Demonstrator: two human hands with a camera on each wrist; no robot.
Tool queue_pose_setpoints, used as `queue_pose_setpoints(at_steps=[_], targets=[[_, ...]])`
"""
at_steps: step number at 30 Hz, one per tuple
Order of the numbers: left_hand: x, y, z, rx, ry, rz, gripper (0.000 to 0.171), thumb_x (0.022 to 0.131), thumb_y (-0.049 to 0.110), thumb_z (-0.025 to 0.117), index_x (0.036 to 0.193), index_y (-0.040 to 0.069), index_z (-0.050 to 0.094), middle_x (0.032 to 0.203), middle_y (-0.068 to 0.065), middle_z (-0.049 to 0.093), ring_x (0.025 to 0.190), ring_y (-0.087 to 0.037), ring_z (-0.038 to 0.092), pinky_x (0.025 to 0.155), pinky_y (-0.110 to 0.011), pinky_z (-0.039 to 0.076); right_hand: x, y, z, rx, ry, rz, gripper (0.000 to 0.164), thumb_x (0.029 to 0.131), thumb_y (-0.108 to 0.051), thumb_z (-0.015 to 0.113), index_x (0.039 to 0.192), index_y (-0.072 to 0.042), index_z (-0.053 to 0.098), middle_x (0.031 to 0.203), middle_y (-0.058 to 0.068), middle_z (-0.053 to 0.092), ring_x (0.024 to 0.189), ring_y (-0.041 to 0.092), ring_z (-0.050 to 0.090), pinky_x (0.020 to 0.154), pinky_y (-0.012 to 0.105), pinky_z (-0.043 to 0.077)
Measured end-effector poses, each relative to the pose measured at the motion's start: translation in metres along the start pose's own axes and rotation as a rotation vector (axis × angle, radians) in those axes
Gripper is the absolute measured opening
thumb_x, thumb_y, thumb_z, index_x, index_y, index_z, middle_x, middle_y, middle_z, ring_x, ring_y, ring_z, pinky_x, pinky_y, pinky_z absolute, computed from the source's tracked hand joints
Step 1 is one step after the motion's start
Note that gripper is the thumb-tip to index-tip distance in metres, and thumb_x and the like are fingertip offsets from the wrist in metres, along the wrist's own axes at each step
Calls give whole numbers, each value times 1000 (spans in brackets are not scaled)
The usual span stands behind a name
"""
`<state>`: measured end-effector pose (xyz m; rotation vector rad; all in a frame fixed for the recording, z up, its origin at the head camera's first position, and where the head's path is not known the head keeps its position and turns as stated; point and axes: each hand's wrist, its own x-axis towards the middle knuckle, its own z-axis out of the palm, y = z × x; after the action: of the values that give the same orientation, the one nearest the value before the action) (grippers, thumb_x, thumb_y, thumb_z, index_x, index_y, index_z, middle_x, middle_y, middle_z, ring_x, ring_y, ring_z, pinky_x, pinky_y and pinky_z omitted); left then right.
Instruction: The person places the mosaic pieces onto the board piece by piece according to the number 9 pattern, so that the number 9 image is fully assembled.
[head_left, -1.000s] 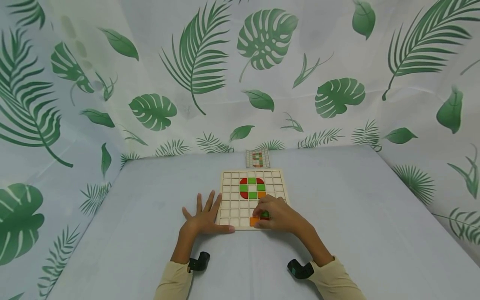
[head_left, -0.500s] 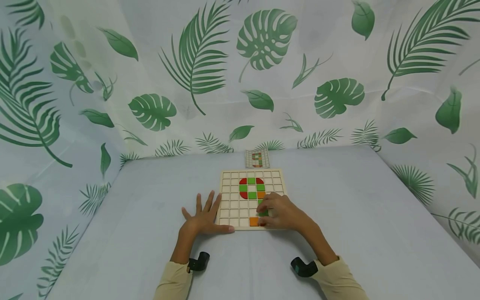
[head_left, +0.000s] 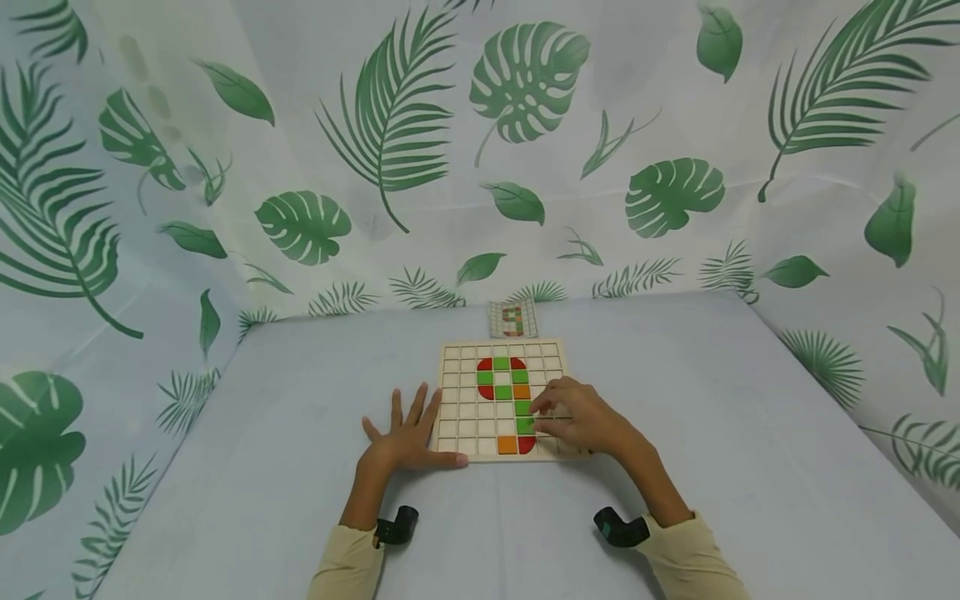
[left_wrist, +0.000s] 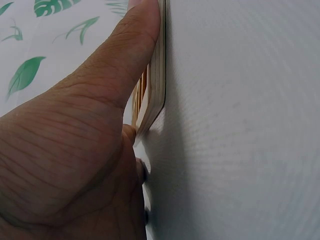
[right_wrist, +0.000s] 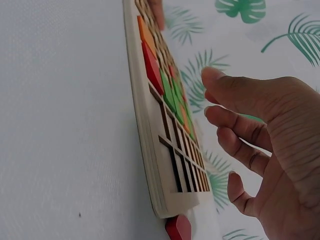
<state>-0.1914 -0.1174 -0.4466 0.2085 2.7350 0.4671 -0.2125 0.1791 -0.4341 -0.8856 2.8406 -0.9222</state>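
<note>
A wooden grid board (head_left: 459, 412) lies on the table, with red, green and orange tiles set in some of its cells. An orange tile (head_left: 507, 445) and a rounded red tile (head_left: 527, 445) fill neighbouring cells in the bottom row, below a column of green tiles (head_left: 524, 426). My left hand (head_left: 405, 437) rests at the board's lower left corner, fingers spread, with its thumb (left_wrist: 135, 40) along the near edge. Over the board's right side is my right hand (head_left: 577, 417), fingers loosely bent. In the right wrist view, nothing is between its thumb and fingers.
A small card (head_left: 513, 319) printed with a coloured grid pattern lies behind the board. In the right wrist view a loose red piece (right_wrist: 179, 227) sits beside the board's corner. A leaf-patterned cloth (head_left: 420, 167) hangs behind the table (head_left: 300, 392).
My right hand has moved right, away from the orange tile in the bottom row, uncovering the red tile and the green column. The left hand has stayed in place.
</note>
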Motion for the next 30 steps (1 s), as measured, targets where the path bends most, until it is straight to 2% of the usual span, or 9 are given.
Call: queue_pose_setpoints(at_steps=[8, 20, 30], targets=[[-1, 2, -1, 0, -5, -2, 114, 75, 70, 69, 159, 21, 9, 167, -8, -2, 149, -44, -13, 102, -83, 0, -8, 9, -5, -4, 9, 25, 11, 86, -24, 75, 94, -15, 74, 88, -8, 65, 89, 13, 56, 78, 33, 49], [-1, 1, -1, -1, -15, 1, 115, 74, 71, 68, 159, 21, 8, 166, -8, -4, 149, -44, -14, 102, -83, -2, -28, 33, -11, 13, 35, 70, 12, 85, -20, 76, 94, -13, 72, 91, -6, 65, 89, 12, 57, 81, 35, 50], [0, 1, 0, -5, -13, 2, 114, 75, 70, 68, 159, 22, 8, 166, -8, -4, 149, -44, -14, 102, -83, -2, -42, 46, -21, 29, 10, 126, 20, 83, -23, 78, 95, -9, 68, 90, -3, 62, 86, 11, 54, 77, 29, 49]])
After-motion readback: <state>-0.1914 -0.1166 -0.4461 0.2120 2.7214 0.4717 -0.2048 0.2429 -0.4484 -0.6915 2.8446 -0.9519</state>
